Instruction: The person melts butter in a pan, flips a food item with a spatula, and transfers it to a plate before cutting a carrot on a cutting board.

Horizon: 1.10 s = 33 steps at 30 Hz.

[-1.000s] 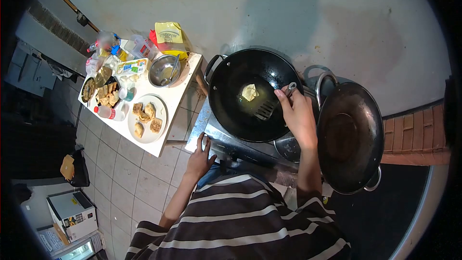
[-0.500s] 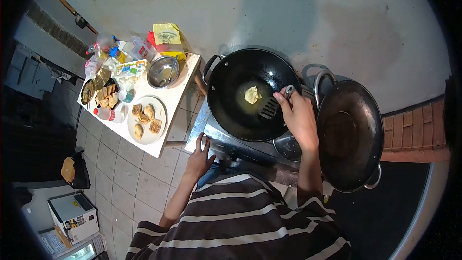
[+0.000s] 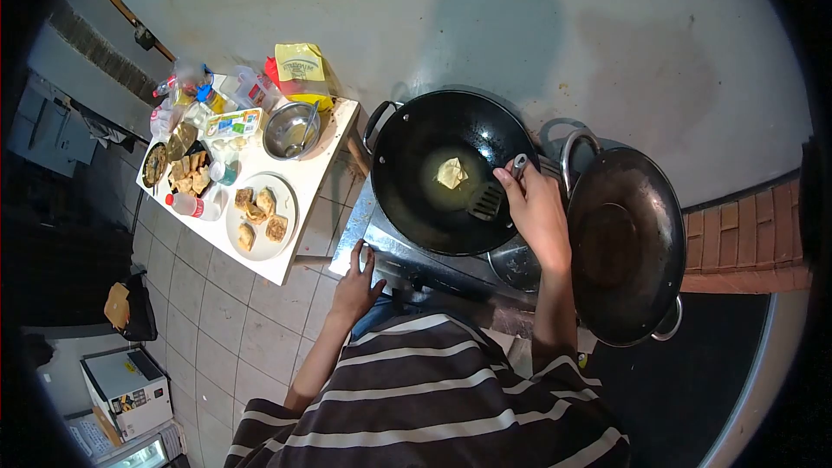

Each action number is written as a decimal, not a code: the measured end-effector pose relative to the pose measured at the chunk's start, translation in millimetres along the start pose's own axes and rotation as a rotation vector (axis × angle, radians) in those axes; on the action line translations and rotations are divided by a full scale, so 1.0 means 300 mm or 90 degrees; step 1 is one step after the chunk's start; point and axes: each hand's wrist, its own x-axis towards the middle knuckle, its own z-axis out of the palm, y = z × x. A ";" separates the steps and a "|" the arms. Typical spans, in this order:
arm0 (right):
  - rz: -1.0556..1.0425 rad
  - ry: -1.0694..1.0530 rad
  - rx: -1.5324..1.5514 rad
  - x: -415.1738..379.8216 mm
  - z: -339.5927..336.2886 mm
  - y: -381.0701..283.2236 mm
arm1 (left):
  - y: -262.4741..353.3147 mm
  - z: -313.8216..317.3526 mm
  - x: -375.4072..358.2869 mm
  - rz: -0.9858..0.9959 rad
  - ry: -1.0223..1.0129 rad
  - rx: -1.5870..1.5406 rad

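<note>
My right hand (image 3: 539,217) grips the handle of a slotted spatula (image 3: 486,201), whose dark blade is inside the black wok (image 3: 425,221). Left of the blade, a pale folded piece of dough (image 3: 451,173) lies in oil at the wok's bottom, apart from the spatula. My left hand (image 3: 355,286) rests at the near left edge of the metal stove (image 3: 381,238), fingers spread and holding nothing.
A second, empty wok (image 3: 628,251) stands at the right. On the white table (image 3: 270,267) at the left are a plate (image 3: 284,243) of browned pieces, a steel bowl (image 3: 292,131), a red-capped bottle (image 3: 192,206), an egg carton (image 3: 234,124) and a yellow bag (image 3: 301,69).
The view has shifted very slightly. Both hands, the spatula and the dough piece stay in nearly the same places.
</note>
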 end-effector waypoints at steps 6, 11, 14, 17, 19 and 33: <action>-0.014 0.019 0.062 -0.017 0.019 0.001 | -0.003 -0.003 -0.001 0.009 -0.018 -0.027; 0.049 0.021 0.011 -0.023 0.010 -0.006 | -0.024 0.018 0.002 0.032 0.001 -0.020; 0.007 0.051 0.027 -0.031 0.036 0.032 | -0.016 0.008 0.000 0.025 -0.004 0.017; -0.004 0.040 0.061 -0.039 0.042 0.035 | -0.032 0.022 0.000 0.037 0.007 0.014; -0.009 0.036 0.060 -0.041 0.050 0.046 | -0.041 0.036 -0.002 0.040 0.014 0.018; -0.007 0.107 0.095 -0.018 0.077 0.057 | -0.057 0.062 -0.004 0.039 0.030 0.005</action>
